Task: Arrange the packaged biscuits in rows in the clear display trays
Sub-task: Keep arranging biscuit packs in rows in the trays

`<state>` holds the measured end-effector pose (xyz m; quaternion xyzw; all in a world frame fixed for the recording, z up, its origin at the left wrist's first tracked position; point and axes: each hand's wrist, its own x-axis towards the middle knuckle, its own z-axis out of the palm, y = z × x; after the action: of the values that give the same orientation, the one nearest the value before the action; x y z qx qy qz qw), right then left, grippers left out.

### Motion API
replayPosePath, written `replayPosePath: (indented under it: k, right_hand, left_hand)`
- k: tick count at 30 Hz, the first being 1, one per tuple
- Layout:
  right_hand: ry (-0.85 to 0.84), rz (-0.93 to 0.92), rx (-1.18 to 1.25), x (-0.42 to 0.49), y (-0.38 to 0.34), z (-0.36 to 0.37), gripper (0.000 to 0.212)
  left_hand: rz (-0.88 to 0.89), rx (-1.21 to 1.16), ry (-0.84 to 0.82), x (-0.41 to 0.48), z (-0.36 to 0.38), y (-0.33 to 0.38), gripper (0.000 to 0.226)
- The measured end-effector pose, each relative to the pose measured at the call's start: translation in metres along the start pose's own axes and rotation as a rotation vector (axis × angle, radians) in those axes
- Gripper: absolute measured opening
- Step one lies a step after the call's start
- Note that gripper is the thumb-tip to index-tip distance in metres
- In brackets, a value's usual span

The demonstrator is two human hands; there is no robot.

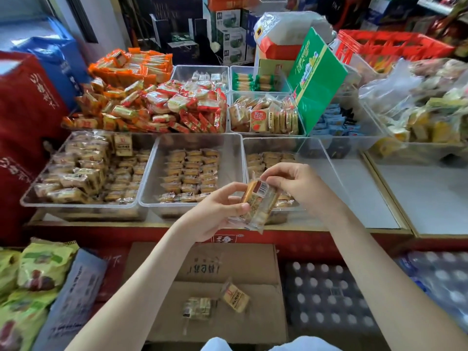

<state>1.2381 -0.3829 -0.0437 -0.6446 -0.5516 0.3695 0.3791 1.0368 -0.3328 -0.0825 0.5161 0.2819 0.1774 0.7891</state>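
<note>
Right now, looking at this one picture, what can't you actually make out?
Head view only:
- Print on the held packet: blurred, and partly covered by the left hand and right hand.
- Front rows in the right tray: hidden behind both hands.
- Blue packets: partly hidden by the green carton.
- Labels on the two loose packets on the cardboard box: too small and blurred.

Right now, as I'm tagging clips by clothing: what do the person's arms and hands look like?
The left hand and right hand are bare: no gloves, watch or bracelet visible. Both forearms are uncovered to the frame's edge, no sleeves in view. Pale fabric shows at the bottom between them.
</note>
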Motion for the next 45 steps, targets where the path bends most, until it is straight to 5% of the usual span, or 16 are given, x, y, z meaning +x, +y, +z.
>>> replayPosePath:
  k: [10,12,15,19,21,24,28,35,41,43,45]
  right_hand:
    - [0.164,-0.039,-0.111,0.030,0.032,-0.010,0.012]
    - [0.115,0.040,-0.188,0.037,0.041,-0.018,0.028]
    - [-0.150,0.308,0.185,0.047,0.053,-0.033,0.056]
    - [-0.100,0.412,0.257,0.067,0.101,-0.062,0.054]
    - [-0.048,0.416,0.188,0.079,0.127,-0.081,0.049]
    - [-0.034,0.356,-0.209,0.095,0.162,-0.110,0.038]
    - [-0.312,0.316,-0.653,0.115,0.212,-0.103,0.029]
    - [-0.111,0.587,-0.425,0.141,0.257,-0.062,0.084]
    - [-0.168,0.754,-0.300,0.143,0.247,-0.058,0.117]
    - [-0.142,0.709,-0.372,0.146,0.229,-0.061,0.136]
    - [-0.049,0.528,-0.569,0.149,0.196,-0.049,0.132]
  left_hand:
    - [-0.046,0.070,0.188,0.039,0.015,-0.005,0.028]
    - [0.009,0.301,0.359,0.053,0.023,-0.009,0.027]
    - [0.178,0.792,0.543,0.079,0.047,-0.020,0.040]
    - [0.500,1.202,0.378,0.122,0.065,-0.045,0.051]
    - [0.454,1.237,0.248,0.143,0.062,-0.054,0.056]
    - [0.231,1.223,0.287,0.167,0.043,-0.065,0.063]
    - [-0.049,1.377,0.417,0.195,0.003,-0.074,0.068]
    - [-0.131,1.579,0.410,0.198,-0.012,-0.088,0.071]
    - [-0.051,1.360,0.387,0.190,-0.016,-0.079,0.062]
    - [0.019,1.321,0.416,0.174,-0.038,-0.071,0.061]
    - [0.093,1.336,0.532,0.151,-0.078,-0.065,0.065]
